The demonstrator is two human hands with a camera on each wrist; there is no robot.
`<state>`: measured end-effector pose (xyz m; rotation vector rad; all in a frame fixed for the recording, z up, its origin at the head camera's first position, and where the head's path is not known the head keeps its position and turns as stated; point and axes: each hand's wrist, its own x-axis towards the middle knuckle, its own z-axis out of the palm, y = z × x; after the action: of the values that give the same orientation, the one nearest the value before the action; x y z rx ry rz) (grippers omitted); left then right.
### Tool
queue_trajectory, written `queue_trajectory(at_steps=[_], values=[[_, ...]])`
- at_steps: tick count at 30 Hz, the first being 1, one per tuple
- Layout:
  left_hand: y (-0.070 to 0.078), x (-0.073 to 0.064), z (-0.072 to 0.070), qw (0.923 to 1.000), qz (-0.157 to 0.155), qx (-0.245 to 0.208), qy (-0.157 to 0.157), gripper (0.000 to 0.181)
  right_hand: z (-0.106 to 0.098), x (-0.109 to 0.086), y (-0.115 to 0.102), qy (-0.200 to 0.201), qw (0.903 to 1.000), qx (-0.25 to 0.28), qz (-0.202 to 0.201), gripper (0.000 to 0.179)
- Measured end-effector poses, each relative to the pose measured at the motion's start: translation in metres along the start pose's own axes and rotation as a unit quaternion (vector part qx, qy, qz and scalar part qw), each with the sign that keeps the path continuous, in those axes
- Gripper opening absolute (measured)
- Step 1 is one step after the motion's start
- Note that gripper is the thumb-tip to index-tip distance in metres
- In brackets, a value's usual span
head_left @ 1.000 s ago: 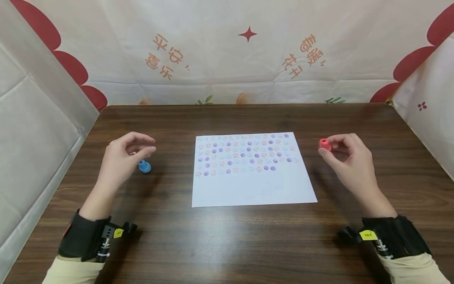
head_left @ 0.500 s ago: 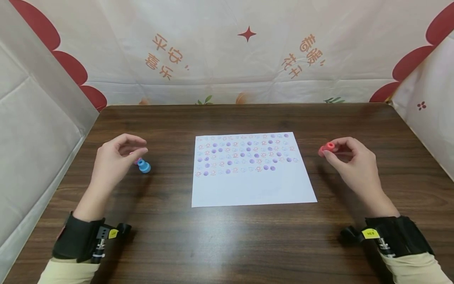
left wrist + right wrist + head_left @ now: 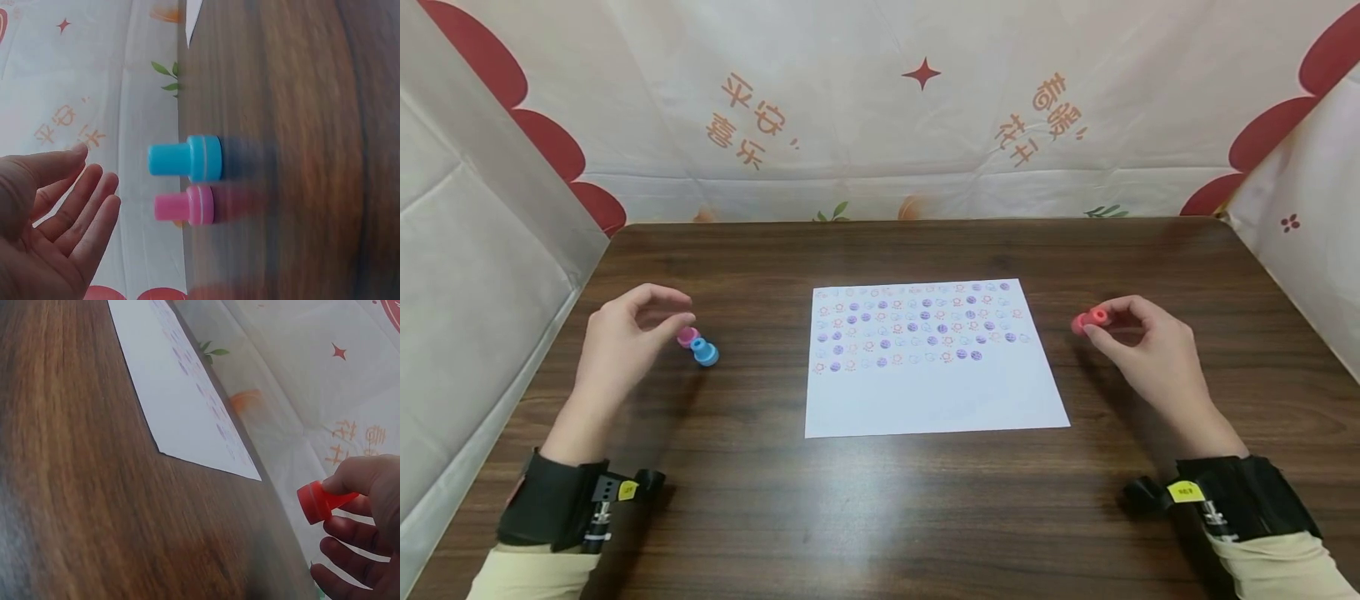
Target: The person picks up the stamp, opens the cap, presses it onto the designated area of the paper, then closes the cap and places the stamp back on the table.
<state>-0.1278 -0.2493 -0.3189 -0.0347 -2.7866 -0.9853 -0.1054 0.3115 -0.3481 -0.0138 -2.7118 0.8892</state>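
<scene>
My right hand (image 3: 1153,354) pinches a red toy stamp (image 3: 1081,322) between thumb and fingers, above the table right of the paper. In the right wrist view the red stamp's wide base (image 3: 314,503) points away from the palm, its handle partly hidden by the fingers. My left hand (image 3: 625,337) holds nothing, its fingers relaxed and apart from two stamps. A blue stamp (image 3: 184,160) and a pink stamp (image 3: 184,206) stand upright side by side on their bases. A white sheet of paper (image 3: 936,396) carries rows of red, blue and purple stamp prints on its upper half.
The dark wooden table (image 3: 865,517) lies under everything. A pale printed cloth (image 3: 850,100) hangs behind its far edge, and white cloth (image 3: 482,275) flanks the left side.
My left hand has drawn back leftward from the stamps, bringing the pink one into view. My right hand has shifted slightly right and nearer, and the red stamp has tilted.
</scene>
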Motion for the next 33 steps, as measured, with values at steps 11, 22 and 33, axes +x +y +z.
queue_trajectory(at_steps=[11, 22, 33], values=[[-0.008, 0.001, 0.001, 0.9865, 0.001, 0.157, -0.046, 0.032, 0.001, 0.001, 0.006, -0.042, 0.9985, -0.036, 0.004, 0.032], [-0.014, 0.002, 0.005, 0.9758, -0.005, 0.203, -0.081, 0.033, 0.004, 0.0, 0.011, -0.053, 0.9969, -0.056, -0.017, 0.027], [-0.016, 0.004, 0.007, 0.9731, -0.004, 0.211, -0.092, 0.031, 0.005, 0.0, 0.01, -0.058, 0.994, -0.09, -0.025, 0.027]])
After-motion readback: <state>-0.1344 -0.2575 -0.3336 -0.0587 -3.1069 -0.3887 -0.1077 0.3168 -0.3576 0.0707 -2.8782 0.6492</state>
